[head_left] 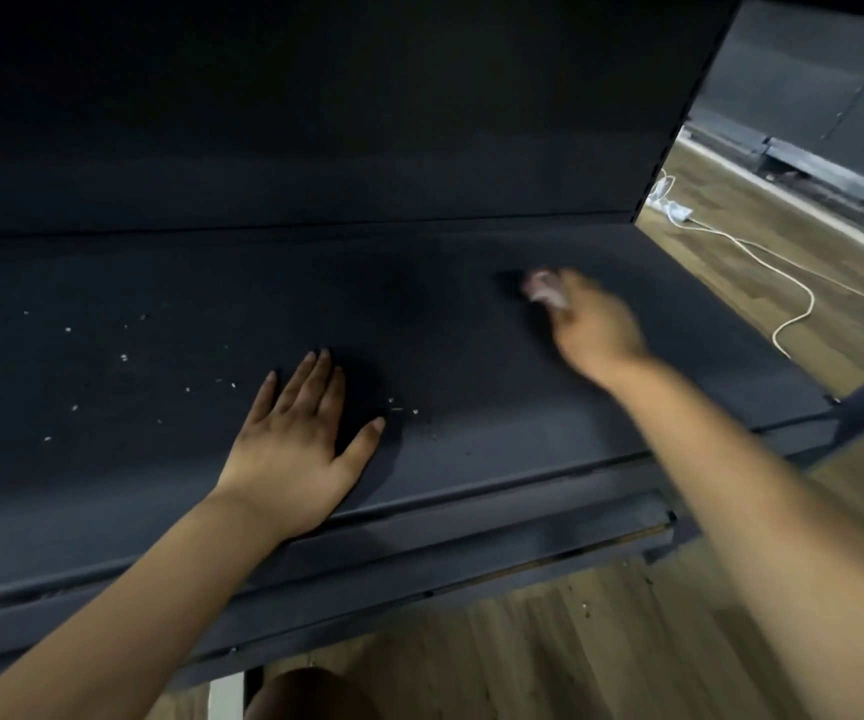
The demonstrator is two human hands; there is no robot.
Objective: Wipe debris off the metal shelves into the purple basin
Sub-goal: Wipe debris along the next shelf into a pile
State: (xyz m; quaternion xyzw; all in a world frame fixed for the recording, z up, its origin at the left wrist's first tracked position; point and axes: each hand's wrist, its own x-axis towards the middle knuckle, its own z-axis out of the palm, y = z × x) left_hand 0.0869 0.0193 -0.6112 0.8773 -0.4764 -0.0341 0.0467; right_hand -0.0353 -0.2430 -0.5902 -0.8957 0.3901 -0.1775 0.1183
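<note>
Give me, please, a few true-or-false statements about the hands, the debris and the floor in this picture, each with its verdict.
1. The left hand lies flat on the metal shelf. True.
2. The right hand is empty. False: it holds a small pale cloth, blurred.
3. Most pale debris lies left of the left hand. True.
4. The purple basin stands on the shelf. False: no basin is in view.
5. A white cable lies on the wooden floor. True.
</note>
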